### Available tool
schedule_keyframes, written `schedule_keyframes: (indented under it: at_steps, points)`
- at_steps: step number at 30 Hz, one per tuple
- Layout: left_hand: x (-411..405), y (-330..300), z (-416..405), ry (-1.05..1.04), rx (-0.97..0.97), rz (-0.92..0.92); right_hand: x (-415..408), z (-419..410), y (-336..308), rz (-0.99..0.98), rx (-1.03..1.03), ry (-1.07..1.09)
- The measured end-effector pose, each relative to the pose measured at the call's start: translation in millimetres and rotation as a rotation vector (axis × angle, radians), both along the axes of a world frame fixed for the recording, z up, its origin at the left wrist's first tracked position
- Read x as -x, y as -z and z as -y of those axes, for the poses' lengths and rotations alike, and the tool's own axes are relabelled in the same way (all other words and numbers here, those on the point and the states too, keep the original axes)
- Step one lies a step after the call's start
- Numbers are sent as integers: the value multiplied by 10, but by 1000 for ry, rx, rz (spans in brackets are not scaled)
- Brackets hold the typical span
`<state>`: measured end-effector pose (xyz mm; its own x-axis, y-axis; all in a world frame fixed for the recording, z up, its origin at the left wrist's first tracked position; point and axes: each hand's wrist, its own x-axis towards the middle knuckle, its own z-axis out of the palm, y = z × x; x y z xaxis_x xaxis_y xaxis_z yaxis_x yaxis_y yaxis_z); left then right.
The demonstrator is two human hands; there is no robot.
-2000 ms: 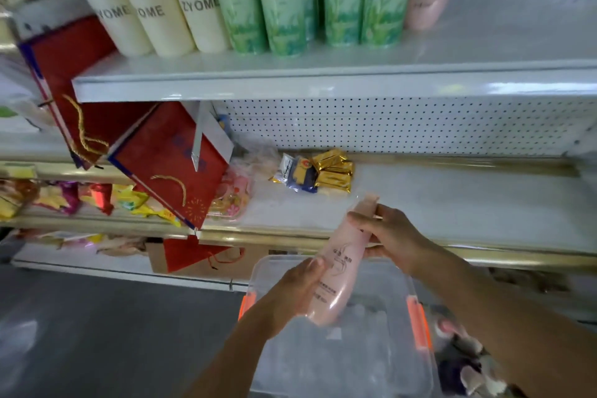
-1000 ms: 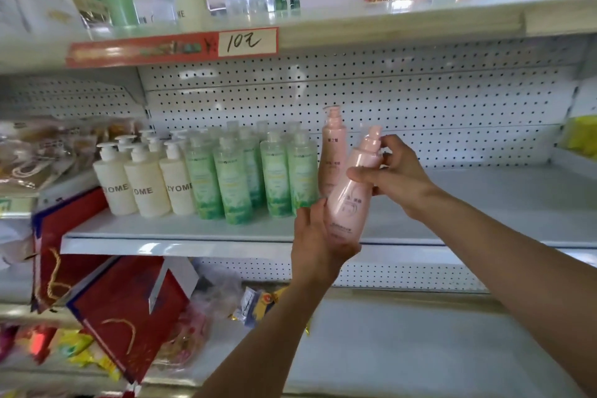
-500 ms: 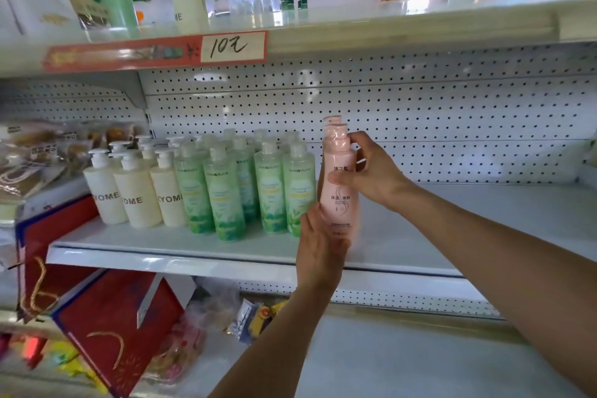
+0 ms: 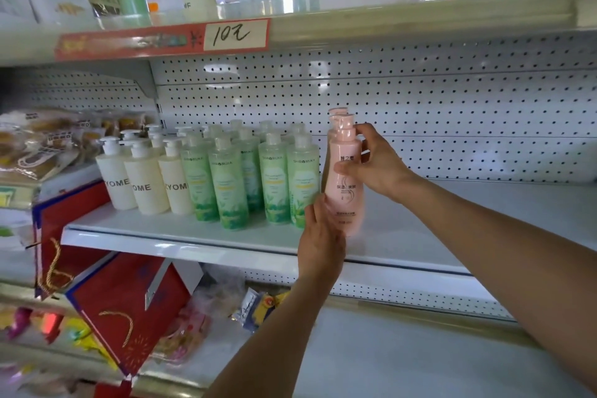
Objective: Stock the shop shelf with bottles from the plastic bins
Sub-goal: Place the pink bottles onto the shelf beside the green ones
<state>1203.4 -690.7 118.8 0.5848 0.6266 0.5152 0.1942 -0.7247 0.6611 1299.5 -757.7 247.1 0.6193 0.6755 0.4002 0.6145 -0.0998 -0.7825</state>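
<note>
now the pink bottle point(image 4: 345, 178) has come down upright onto the white shelf point(image 4: 181, 237) beside the green bottles point(image 4: 255, 178), right hand point(image 4: 376, 165) gripping its neck, left hand point(image 4: 318, 236) holding its bottom.

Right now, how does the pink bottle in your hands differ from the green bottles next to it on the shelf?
The pink bottle is opaque pink with a waisted body; the green bottles are translucent green, straight-sided, with leaf prints. The pink bottle is gripped by the right hand near its neck and the left hand at its base; the green bottles stand untouched in rows. The pink label has Chinese characters; the green ones read SHIROIRUKA. Both are upright pump bottles.
</note>
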Motion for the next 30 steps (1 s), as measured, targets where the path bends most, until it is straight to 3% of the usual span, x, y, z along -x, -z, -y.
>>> schedule_keyframes:
  at_steps: [12, 17, 21, 30]
  points:
    - [125, -164, 8, 24, 8, -140, 123, 43, 21, 16, 44, 21]
    - [249, -170, -57, 7, -42, -176, 163, 187, 124, 110, 140, 234]
    - [466, -171, -79, -33, -86, -190, 312, 426, 309, 283, 215, 390]
    - [1073, 113, 37, 31, 49, -268, 891, 754, 1034, 341, 379, 343]
